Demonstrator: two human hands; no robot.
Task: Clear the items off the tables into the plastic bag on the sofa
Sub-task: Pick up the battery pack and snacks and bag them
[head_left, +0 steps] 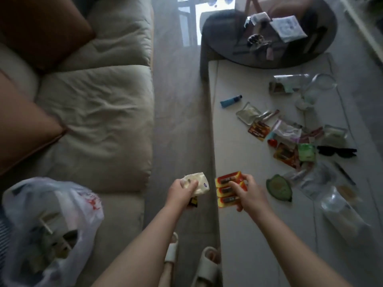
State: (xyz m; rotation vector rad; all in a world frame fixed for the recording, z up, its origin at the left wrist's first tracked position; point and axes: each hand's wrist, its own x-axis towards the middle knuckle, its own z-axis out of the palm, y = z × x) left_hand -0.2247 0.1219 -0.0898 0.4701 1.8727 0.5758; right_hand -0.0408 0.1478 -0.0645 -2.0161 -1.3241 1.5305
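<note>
My left hand point(182, 190) grips a cream-white packet point(199, 183) and a small dark packet beneath it, held over the floor between sofa and table. My right hand point(245, 190) pinches a stack of red and yellow packets point(224, 188) at the near left edge of the white table point(259, 235). The white plastic bag point(53, 220) lies open on the sofa point(93, 125) at lower left, with things inside it. Several more packets, a blue tube point(230, 100), a green avocado-shaped item point(279, 187) and black sunglasses point(336, 151) are scattered on the table.
A round dark table point(217, 34) at the back carries a white packet point(288, 27) and small items. Clear plastic bags and a glass jar point(319, 85) lie on the white table's right side. Brown cushions lean on the sofa. My slippered feet stand between sofa and table.
</note>
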